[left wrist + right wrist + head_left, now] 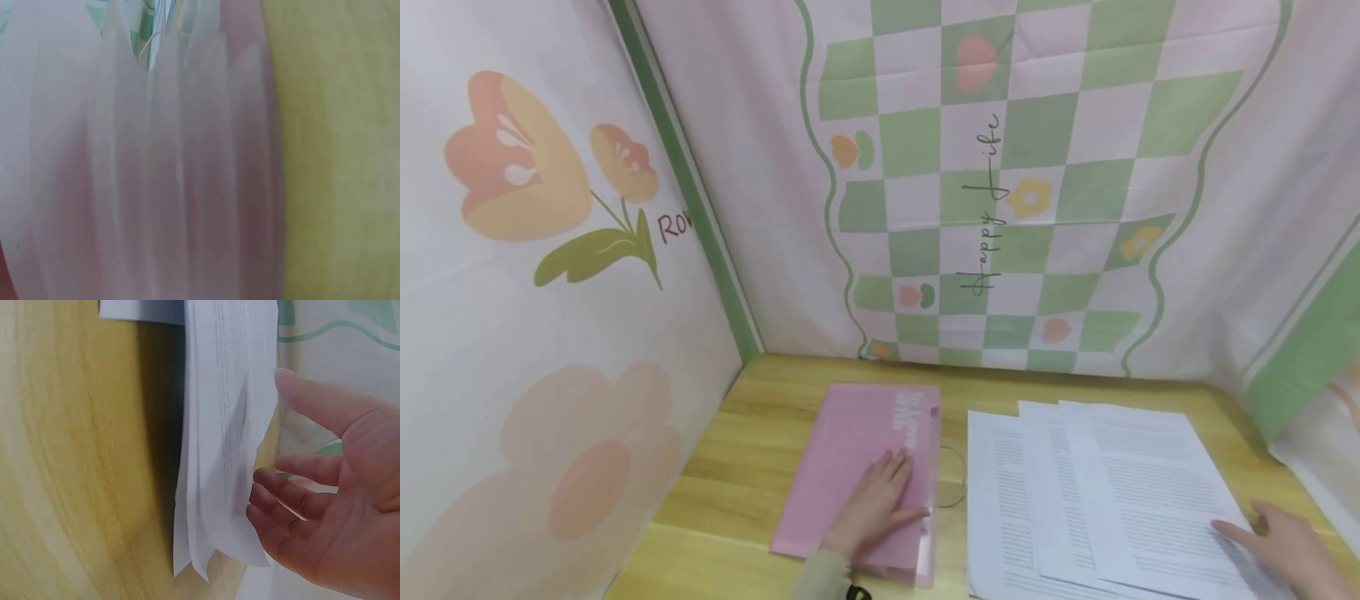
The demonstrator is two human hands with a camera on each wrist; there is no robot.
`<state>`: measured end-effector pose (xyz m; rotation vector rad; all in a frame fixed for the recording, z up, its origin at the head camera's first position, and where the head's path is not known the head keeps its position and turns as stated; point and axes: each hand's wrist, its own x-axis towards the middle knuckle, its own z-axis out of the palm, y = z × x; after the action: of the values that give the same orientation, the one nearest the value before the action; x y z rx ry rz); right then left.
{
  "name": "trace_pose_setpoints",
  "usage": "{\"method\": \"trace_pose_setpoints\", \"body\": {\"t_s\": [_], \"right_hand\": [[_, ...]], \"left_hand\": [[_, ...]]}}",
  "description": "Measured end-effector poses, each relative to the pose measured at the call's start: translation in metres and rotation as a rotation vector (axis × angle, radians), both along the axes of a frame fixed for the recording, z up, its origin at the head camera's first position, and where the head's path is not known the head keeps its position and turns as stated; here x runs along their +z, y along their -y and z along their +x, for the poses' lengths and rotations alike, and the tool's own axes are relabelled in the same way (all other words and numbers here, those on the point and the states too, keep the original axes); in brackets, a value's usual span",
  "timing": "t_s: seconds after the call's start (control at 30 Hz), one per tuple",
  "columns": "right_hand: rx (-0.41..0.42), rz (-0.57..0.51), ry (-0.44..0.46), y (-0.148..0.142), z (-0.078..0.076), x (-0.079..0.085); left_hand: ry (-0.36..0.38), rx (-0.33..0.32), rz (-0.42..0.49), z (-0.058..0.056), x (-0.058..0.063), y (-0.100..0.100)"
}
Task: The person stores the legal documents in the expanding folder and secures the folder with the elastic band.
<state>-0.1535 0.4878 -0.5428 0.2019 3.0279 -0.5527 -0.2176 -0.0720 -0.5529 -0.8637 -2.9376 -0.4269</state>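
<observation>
A pink expanding file folder (857, 467) with white lettering lies on the wooden table. My left hand (876, 500) rests flat on its cover, fingers stretched and thumb out toward the right edge. The left wrist view shows the folder's pleated, translucent pockets (165, 181) side-on; no fingers appear there. On the right, printed sheets (1157, 492) lie in overlapping, fanned-out piles. My right hand (1292, 542) is at their right edge, with the thumb by the margin. In the right wrist view its fingers (290, 494) are loosely bent beside the paper edge, with a gap between thumb and fingers.
A thin elastic loop (952, 477) sticks out from the folder's right side, between it and the papers. Printed cloth curtains (992, 208) hang behind the table (700, 500) and along both sides. A dark band sits at the left wrist.
</observation>
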Motion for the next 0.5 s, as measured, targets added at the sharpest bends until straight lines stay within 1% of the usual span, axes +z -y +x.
{"method": "trace_pose_setpoints", "body": {"t_s": [0.1,0.17,0.3,0.43,0.5], "right_hand": [[-0.009,-0.008,0.013,0.0,0.001,0.0],[-0.015,-0.008,0.005,-0.001,0.002,-0.001],[-0.019,0.012,-0.009,-0.005,0.002,-0.004],[-0.007,0.015,0.009,-0.007,0.001,-0.004],[-0.003,0.012,0.02,-0.007,0.002,-0.004]], "left_hand": [[0.011,-0.003,0.007,0.0,-0.001,-0.002],[0.017,-0.006,0.015,0.001,0.001,-0.003],[0.035,-0.005,0.036,0.008,0.012,-0.005],[0.066,-0.002,0.05,0.015,0.023,-0.008],[0.088,0.0,0.066,0.019,0.032,-0.009]]}}
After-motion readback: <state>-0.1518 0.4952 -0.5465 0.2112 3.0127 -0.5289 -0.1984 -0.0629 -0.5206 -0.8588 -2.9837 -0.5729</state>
